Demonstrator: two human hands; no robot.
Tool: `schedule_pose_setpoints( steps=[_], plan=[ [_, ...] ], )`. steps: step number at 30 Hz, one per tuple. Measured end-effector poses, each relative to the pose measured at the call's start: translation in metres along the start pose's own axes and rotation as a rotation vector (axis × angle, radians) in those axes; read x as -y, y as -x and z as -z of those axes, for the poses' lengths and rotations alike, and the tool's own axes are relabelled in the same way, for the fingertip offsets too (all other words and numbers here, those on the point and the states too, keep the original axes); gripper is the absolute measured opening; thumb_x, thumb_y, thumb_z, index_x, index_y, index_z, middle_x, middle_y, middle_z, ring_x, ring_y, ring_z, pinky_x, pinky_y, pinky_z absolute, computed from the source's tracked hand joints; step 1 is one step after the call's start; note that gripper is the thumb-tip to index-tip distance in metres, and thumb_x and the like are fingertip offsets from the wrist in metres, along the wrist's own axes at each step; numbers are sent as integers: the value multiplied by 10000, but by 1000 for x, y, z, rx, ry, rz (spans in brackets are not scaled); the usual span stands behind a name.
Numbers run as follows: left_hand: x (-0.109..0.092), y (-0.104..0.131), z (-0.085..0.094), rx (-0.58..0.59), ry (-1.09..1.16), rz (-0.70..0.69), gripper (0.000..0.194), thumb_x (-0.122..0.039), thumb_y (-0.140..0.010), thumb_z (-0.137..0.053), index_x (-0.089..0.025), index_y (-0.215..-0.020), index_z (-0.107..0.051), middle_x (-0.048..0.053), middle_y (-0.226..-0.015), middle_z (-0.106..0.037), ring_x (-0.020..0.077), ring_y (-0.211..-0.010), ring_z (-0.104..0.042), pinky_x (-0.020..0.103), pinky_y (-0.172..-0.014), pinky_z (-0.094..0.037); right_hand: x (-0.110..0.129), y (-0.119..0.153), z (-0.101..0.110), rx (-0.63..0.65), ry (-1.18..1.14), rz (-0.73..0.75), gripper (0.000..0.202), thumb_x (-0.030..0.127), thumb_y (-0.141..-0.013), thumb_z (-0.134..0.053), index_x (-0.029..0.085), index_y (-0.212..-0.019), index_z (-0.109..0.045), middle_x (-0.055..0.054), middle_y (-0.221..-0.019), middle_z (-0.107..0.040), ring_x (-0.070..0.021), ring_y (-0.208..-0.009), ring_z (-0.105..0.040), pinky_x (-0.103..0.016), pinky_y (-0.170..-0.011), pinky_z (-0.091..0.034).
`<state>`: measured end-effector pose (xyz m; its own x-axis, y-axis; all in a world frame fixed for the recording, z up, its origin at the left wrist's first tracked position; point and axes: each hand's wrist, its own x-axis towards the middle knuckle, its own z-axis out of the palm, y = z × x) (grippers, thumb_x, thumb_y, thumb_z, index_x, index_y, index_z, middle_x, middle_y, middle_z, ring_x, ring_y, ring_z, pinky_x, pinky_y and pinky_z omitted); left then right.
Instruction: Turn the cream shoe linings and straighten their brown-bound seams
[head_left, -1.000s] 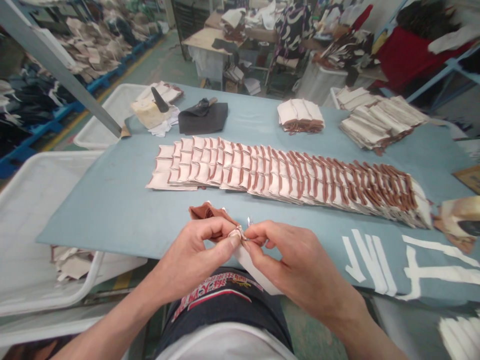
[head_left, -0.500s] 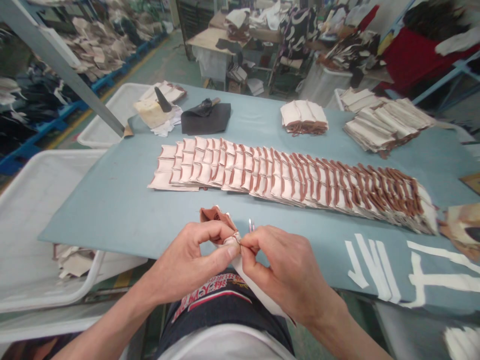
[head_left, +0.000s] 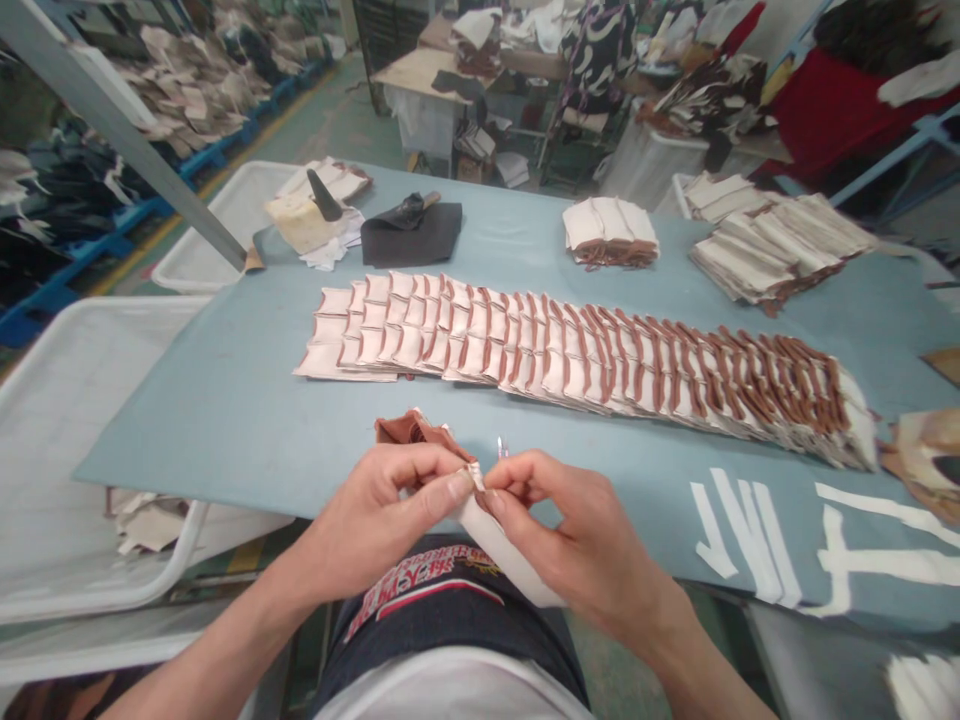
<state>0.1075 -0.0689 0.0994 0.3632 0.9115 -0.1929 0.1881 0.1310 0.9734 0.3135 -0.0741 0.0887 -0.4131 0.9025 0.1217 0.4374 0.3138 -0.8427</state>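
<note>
My left hand (head_left: 409,500) pinches a brown and white sewn fabric piece (head_left: 502,553) between thumb and forefinger at the table's front edge. Close beside it, my right hand (head_left: 559,525) grips the same piece with its fingertips. The brown part of the piece sticks out beyond my left hand, and its white part hangs down between my hands over the dark apron (head_left: 442,590). A small pair of metal snips (head_left: 502,447) lies just behind my right fingertips. Behind both hands runs a long overlapping row of white pieces with brown edges (head_left: 562,350).
White strips (head_left: 757,540) lie at the right on the blue table (head_left: 225,420). Farther back are a dark folded cloth (head_left: 412,238), a small white stack (head_left: 611,228) and a larger stack (head_left: 784,245). White bins (head_left: 67,340) stand at the left, beside a metal post (head_left: 142,140).
The brown end of the fabric piece has shifted left and spread out a little. Its white part now hangs less far to the right. Both hands stay nearly in place.
</note>
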Motion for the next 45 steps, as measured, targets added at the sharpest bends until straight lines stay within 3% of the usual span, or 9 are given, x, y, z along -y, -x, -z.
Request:
schedule_pose_setpoints(
  steps=[3, 7, 19, 22, 27, 32, 39, 45],
  plan=[
    [4, -3, 1, 59, 175, 70, 326, -367, -957, -617, -141, -743, -715, 34, -793, -678, 150, -756, -568, 228, -709, -462, 3, -1, 3, 11, -91, -91, 54, 174, -928, -620, 219, -912, -645, 32, -740, -695, -115, -650, -639, -213, -659, -513],
    [6, -5, -1, 98, 331, 129, 349, -435, -938, -659, -136, -769, -724, 28, -779, -672, 143, -732, -570, 226, -708, -472, 8, -1, 7, -12, 1, -102, 44, 180, -893, -622, 219, -887, -641, 21, -749, -705, -132, -666, -657, -238, -682, -515],
    [6, -11, 2, 12, 262, 141, 350, -454, -905, -686, -136, -763, -720, 36, -770, -669, 159, -742, -566, 247, -721, -482, 11, -19, 9, 27, 15, -172, 136, 121, -815, -592, 223, -733, -556, 66, -587, -607, -97, -510, -561, -214, -526, -391],
    [1, -12, 3, 10, 293, 111, 322, -416, -912, -683, -144, -743, -716, 23, -768, -668, 148, -736, -569, 233, -717, -479, 12, -21, 9, -25, 104, -93, 146, 125, -838, -590, 227, -738, -561, 56, -602, -633, -107, -527, -587, -223, -539, -394],
    [-9, -14, 5, 7, 258, 60, 296, -348, -957, -623, -154, -752, -713, 5, -783, -662, 135, -750, -572, 218, -722, -471, 17, -22, 15, -78, 283, 135, 106, 133, -936, -575, 217, -926, -639, 0, -794, -748, -148, -705, -708, -245, -677, -479],
    [-11, -16, 5, -48, 105, 17, 307, -328, -969, -597, -144, -749, -708, 12, -792, -654, 141, -772, -555, 230, -732, -446, 17, -27, 19, -37, 531, 211, 115, 131, -947, -577, 206, -887, -640, -15, -743, -738, -177, -693, -711, -286, -647, -443],
    [-7, -17, 4, -51, -8, 80, 349, -391, -968, -582, -133, -762, -693, 9, -754, -634, 141, -723, -530, 241, -671, -418, 15, -34, 25, 129, 710, 307, 152, 100, -912, -613, 217, -817, -630, -21, -742, -737, -191, -621, -671, -342, -541, -332],
    [-9, -22, 4, -71, -61, 28, 333, -336, -976, -561, -137, -758, -715, 15, -773, -666, 148, -749, -554, 247, -701, -430, 14, -44, 25, 65, 818, 422, 222, 70, -875, -583, 215, -710, -614, -11, -574, -651, -176, -533, -613, -331, -512, -272]
  ],
)
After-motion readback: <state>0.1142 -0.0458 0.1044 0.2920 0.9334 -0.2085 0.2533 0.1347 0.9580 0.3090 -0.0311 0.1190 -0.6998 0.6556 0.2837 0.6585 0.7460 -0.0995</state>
